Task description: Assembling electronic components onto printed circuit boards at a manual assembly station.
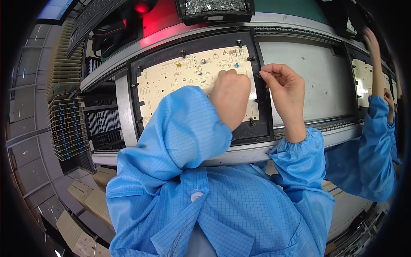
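A cream circuit board [156,79] lies in a black frame [264,115] on the rail line in front of me. My left hand [232,96] is closed over the right half of the board, knuckles up, and its fingertips are hidden beneath it. Just to its right, my right hand [286,92] pinches thumb and forefinger together at the frame's right edge; anything between them is too small to name. Near my left hand stand a blue component [237,65] and a small round capacitor [204,61]. Yellow parts [178,65] sit farther left.
Black clamps [183,53] stick up around the board. Beyond the far rail is a black bin [215,10] of small metal parts. Racked boards [66,124] stand at the left. To the right, a co-worker's arm [375,64] reaches up beside another framed board [363,81].
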The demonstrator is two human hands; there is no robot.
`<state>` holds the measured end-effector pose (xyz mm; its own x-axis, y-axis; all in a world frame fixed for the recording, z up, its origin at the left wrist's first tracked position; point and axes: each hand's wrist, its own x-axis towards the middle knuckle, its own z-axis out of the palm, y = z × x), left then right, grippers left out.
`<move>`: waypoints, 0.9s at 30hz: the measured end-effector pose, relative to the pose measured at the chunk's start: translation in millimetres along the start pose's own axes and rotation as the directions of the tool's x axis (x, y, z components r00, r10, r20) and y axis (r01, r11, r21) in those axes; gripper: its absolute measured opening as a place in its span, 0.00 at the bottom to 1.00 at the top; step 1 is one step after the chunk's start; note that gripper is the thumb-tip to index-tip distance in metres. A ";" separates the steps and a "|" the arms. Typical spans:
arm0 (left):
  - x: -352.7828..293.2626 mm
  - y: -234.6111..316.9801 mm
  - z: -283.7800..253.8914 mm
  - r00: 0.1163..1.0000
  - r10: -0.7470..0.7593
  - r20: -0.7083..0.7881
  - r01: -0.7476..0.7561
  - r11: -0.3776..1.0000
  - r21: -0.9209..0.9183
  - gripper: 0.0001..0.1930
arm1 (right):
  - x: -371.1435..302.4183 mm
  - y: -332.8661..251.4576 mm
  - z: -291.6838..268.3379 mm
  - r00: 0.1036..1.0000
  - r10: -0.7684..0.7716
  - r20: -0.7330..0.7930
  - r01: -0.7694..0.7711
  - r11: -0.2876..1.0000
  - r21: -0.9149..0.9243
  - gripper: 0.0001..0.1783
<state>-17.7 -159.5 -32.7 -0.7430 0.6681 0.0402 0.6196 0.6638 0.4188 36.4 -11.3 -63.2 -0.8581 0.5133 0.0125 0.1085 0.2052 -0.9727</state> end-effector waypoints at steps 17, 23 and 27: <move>-18.8 -38.6 -10.2 0.995 -0.013 -0.098 -0.001 0.990 -0.139 0.07 | -10.6 -21.0 29.7 0.991 0.083 0.105 -0.048 0.952 -0.302 0.08; -14.6 -42.9 1.5 1.000 -0.026 0.007 0.027 0.992 -0.120 0.06 | -6.1 -23.0 34.1 0.994 0.066 0.085 -0.027 0.918 -0.397 0.07; -14.5 -49.0 -11.7 0.999 -0.005 -0.044 -0.004 0.978 -0.209 0.05 | -7.0 -32.4 38.0 0.992 0.090 0.084 -0.039 0.874 -0.484 0.06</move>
<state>-40.3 -205.6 -43.2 -0.7566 0.6492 0.0781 0.5562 0.5761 0.5989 19.8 -53.2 -40.5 -0.8839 0.4580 -0.0950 0.3711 0.5630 -0.7384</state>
